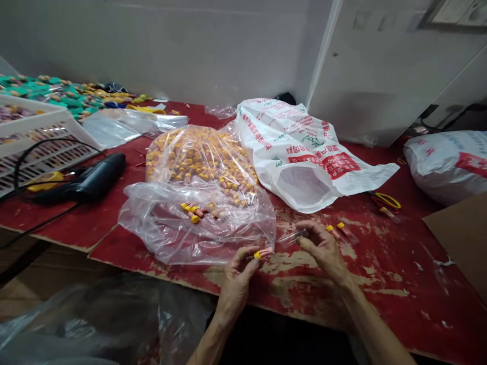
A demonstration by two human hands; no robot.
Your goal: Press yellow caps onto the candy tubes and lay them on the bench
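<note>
- In left hand (238,276): capped stick (262,253), yellow cap at fingertips, printed end toward right hand. Thumb and fingers nearly closed on it.
- In right hand (319,248): clear tube (292,237), pinched between thumb and fingers, loose end toward left hand. One or more than one, cannot tell. Stick and tube near each other, apart.
- Under both hands: red table (297,284), paint worn through in patches.
- Just beside right hand, on its right: two sleeved sticks (347,232), yellow caps pointing away.
- Just beyond left hand: clear bag (220,248), slack mouth nearest. Few loose sticks (194,212) inside near mouth; dense mass of sticks (198,152) farther in.
- Beyond right hand: white sack (289,132), lying flat, mouth facing hands.
- Farther right of right hand: yellow handle (387,200), then cardboard (460,238) and full sack (449,157).
- Well left of left hand: black heat gun (95,177), white basket (64,132) behind; green heap (45,91) farthest.
</note>
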